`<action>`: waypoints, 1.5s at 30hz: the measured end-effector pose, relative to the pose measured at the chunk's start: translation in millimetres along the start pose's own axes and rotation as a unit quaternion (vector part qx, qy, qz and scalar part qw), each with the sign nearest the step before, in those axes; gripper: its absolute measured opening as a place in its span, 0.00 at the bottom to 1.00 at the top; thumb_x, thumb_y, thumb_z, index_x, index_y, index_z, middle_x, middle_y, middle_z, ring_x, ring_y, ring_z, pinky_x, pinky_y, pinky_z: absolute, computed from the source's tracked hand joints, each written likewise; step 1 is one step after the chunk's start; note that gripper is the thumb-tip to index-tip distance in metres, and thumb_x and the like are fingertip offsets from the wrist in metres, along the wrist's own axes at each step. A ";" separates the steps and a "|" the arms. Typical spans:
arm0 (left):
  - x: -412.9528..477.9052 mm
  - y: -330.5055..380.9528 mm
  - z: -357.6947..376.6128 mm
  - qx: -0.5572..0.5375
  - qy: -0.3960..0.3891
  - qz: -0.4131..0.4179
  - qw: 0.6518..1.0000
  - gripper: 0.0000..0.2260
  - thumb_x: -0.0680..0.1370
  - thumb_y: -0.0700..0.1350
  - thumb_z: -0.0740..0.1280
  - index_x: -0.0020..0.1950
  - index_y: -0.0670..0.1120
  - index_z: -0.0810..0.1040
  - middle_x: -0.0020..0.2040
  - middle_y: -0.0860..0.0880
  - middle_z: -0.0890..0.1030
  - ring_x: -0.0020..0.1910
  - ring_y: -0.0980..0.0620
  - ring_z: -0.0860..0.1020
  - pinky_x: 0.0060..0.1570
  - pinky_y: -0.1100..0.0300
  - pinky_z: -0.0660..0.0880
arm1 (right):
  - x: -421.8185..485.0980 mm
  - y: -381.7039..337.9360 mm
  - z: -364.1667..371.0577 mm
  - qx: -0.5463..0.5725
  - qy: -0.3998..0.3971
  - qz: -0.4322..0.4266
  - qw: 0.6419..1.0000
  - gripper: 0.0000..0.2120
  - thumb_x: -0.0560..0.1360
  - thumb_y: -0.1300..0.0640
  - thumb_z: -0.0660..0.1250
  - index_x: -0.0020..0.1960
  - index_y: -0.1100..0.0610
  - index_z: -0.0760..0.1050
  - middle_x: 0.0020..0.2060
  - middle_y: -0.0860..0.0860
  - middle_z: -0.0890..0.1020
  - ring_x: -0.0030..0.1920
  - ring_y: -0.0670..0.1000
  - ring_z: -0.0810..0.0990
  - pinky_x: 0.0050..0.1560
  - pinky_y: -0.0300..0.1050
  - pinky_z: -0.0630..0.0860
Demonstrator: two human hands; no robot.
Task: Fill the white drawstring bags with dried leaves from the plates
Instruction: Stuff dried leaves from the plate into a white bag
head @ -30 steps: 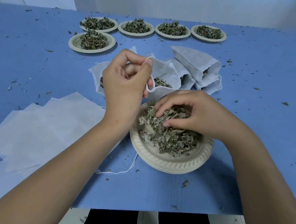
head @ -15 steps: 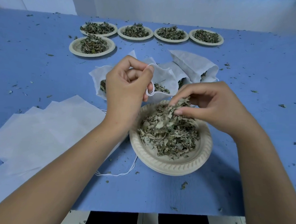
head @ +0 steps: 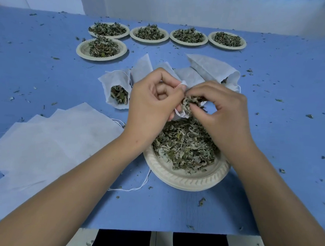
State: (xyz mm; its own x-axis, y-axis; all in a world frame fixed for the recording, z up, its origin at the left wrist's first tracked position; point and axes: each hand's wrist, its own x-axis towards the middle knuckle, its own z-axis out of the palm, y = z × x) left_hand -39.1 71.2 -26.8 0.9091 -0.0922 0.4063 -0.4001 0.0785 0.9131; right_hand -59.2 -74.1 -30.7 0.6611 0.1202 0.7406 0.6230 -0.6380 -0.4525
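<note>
While the left hand (head: 151,101) pinches a white drawstring bag (head: 182,114), the right hand (head: 220,111) has a pinch grip on dried leaves (head: 187,103), twelve o'clock of the plate (head: 183,178).

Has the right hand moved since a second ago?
Yes. The right hand, pinching leaves, lifted off the near plate, going beyond its far rim to the bag in the left hand.
</note>
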 end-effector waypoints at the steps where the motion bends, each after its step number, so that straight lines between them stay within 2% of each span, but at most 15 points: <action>1: -0.1 -0.4 0.1 -0.002 0.000 0.001 1.000 0.09 0.78 0.36 0.68 0.39 0.45 0.75 0.24 0.52 0.76 0.20 0.58 0.70 0.22 0.68 0.67 | -0.3 0.5 0.3 -0.010 -0.009 -0.018 1.000 0.11 0.68 0.71 0.70 0.49 0.63 0.81 0.44 0.53 0.82 0.46 0.49 0.80 0.49 0.38 0.75; 4: 2.0 -0.8 -2.0 0.003 0.016 0.008 1.000 0.09 0.78 0.36 0.68 0.39 0.46 0.75 0.24 0.53 0.76 0.20 0.58 0.71 0.21 0.67 0.68 | 3.1 -0.4 -4.7 0.058 -0.025 -0.001 0.998 0.14 0.68 0.71 0.70 0.52 0.61 0.75 0.50 0.52 0.76 0.50 0.51 0.78 0.50 0.45 0.78; 6: 3.3 -1.3 -2.7 0.004 0.026 0.011 1.000 0.10 0.78 0.36 0.69 0.39 0.46 0.75 0.24 0.53 0.76 0.21 0.58 0.71 0.21 0.67 0.68 | 3.8 -1.6 -7.2 0.081 -0.006 -0.012 0.997 0.11 0.68 0.72 0.69 0.48 0.62 0.74 0.48 0.54 0.75 0.48 0.52 0.77 0.46 0.47 0.78; 11: 1.4 -1.9 -0.2 -0.010 0.001 0.005 1.000 0.08 0.77 0.36 0.69 0.40 0.43 0.76 0.24 0.52 0.76 0.19 0.59 0.70 0.22 0.69 0.66 | -1.6 -1.5 1.5 -0.025 -0.003 -0.059 0.998 0.09 0.67 0.75 0.68 0.44 0.66 0.80 0.41 0.56 0.81 0.42 0.51 0.79 0.44 0.44 0.75; 15: 1.6 -3.7 0.5 -0.020 -0.016 -0.027 0.999 0.06 0.78 0.36 0.68 0.41 0.41 0.76 0.23 0.52 0.76 0.18 0.58 0.68 0.21 0.68 0.65 | 0.6 3.3 1.8 -0.044 -0.079 -0.030 0.995 0.09 0.65 0.74 0.67 0.44 0.66 0.80 0.41 0.56 0.82 0.40 0.57 0.80 0.43 0.49 0.74; 18: 2.2 -1.5 -0.3 -0.030 0.003 -0.036 0.999 0.07 0.78 0.36 0.68 0.40 0.43 0.77 0.23 0.53 0.76 0.18 0.59 0.68 0.20 0.69 0.66 | 2.8 3.8 -6.0 0.004 -0.113 -0.005 0.994 0.11 0.69 0.68 0.67 0.52 0.65 0.79 0.48 0.54 0.81 0.49 0.52 0.79 0.52 0.44 0.75; 20: 4.5 0.1 -3.2 -0.031 0.027 -0.038 0.998 0.07 0.78 0.37 0.68 0.40 0.44 0.77 0.24 0.53 0.76 0.19 0.59 0.68 0.20 0.68 0.66 | 3.6 2.8 -10.7 0.043 -0.128 0.007 0.991 0.15 0.72 0.63 0.69 0.58 0.63 0.76 0.54 0.53 0.78 0.57 0.48 0.76 0.59 0.40 0.70; 22: 6.5 1.0 -5.2 -0.023 0.042 -0.036 0.998 0.07 0.78 0.38 0.68 0.40 0.44 0.78 0.24 0.53 0.76 0.19 0.59 0.68 0.21 0.67 0.66 | 4.1 2.1 -12.2 0.043 -0.133 -0.001 0.990 0.17 0.72 0.60 0.71 0.59 0.61 0.74 0.57 0.53 0.76 0.60 0.49 0.74 0.62 0.42 0.68; 25: 5.6 1.1 -3.8 -0.016 0.042 -0.036 0.998 0.07 0.78 0.38 0.68 0.40 0.44 0.77 0.23 0.53 0.76 0.19 0.59 0.68 0.20 0.67 0.66 | 3.7 0.4 -8.5 0.056 -0.099 -0.023 0.993 0.15 0.70 0.62 0.75 0.55 0.62 0.76 0.54 0.56 0.77 0.55 0.51 0.76 0.53 0.39 0.70; 29: 3.6 -1.7 -0.2 -0.010 0.025 -0.037 0.999 0.08 0.78 0.37 0.69 0.39 0.45 0.77 0.24 0.53 0.75 0.19 0.59 0.69 0.21 0.69 0.66 | -0.1 -4.4 -0.7 0.097 -0.025 -0.024 0.995 0.06 0.71 0.69 0.73 0.48 0.65 0.80 0.46 0.58 0.79 0.44 0.54 0.80 0.43 0.48 0.78; 33: 3.6 -2.5 -0.2 -0.017 0.016 -0.029 0.999 0.07 0.78 0.36 0.69 0.40 0.43 0.77 0.25 0.50 0.75 0.18 0.59 0.68 0.20 0.69 0.65 | -1.9 -5.9 0.7 0.107 0.011 -0.006 0.994 0.04 0.72 0.71 0.71 0.45 0.65 0.82 0.42 0.56 0.80 0.42 0.52 0.81 0.43 0.45 0.79; 36: 2.1 -1.6 0.6 -0.048 -0.014 -0.025 0.998 0.07 0.78 0.34 0.68 0.41 0.42 0.76 0.24 0.51 0.75 0.18 0.59 0.68 0.20 0.68 0.65 | -0.5 -6.3 1.6 0.033 0.010 -0.019 0.999 0.05 0.70 0.72 0.71 0.42 0.64 0.82 0.39 0.54 0.83 0.41 0.53 0.81 0.44 0.45 0.77; 40: 4.0 0.1 -1.9 -0.075 -0.003 -0.045 0.996 0.07 0.78 0.35 0.67 0.40 0.43 0.77 0.23 0.53 0.75 0.18 0.59 0.67 0.19 0.68 0.65 | -0.4 -5.2 -2.8 -0.039 -0.014 -0.021 0.999 0.03 0.72 0.61 0.73 0.44 0.55 0.84 0.42 0.42 0.82 0.47 0.50 0.78 0.55 0.48 0.66; 43: 7.5 1.0 -5.7 -0.059 0.039 -0.052 0.996 0.08 0.78 0.37 0.67 0.40 0.44 0.77 0.24 0.53 0.76 0.19 0.58 0.67 0.21 0.67 0.65 | 2.6 -3.9 -12.9 0.056 -0.018 0.000 0.998 0.05 0.73 0.61 0.72 0.50 0.57 0.80 0.47 0.49 0.82 0.52 0.50 0.78 0.56 0.44 0.68; 45: 9.1 1.1 -7.0 -0.062 0.058 -0.055 0.995 0.08 0.78 0.37 0.67 0.39 0.44 0.77 0.24 0.53 0.76 0.19 0.58 0.67 0.21 0.67 0.65 | 4.2 -3.3 -15.8 0.051 -0.028 -0.013 0.998 0.08 0.72 0.64 0.73 0.50 0.59 0.78 0.48 0.54 0.80 0.51 0.52 0.78 0.53 0.42 0.70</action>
State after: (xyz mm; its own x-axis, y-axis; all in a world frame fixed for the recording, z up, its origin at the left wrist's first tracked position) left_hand -30.5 77.4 -22.3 0.9567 0.0069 0.2910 -0.2866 0.1966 0.9376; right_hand -65.1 -83.5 -18.3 0.6650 0.1788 0.7251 0.6771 -0.5542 -0.4842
